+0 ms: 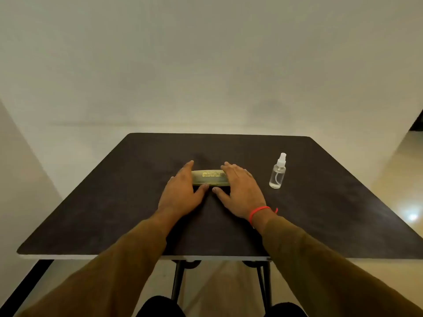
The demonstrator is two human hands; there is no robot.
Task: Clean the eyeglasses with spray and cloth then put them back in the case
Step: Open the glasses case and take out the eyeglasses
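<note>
Dark table before a pale wall. Your left hand and right hand lie flat, fingers extended, covering either end of the closed olive eyeglass case at centre. The spray bottle stands upright, near your right hand.

A dark, matte desk with rounded corners and a pale edge stands on thin black legs against a plain off-white wall. The glossy cream floor at the right catches a bright glare.
</note>
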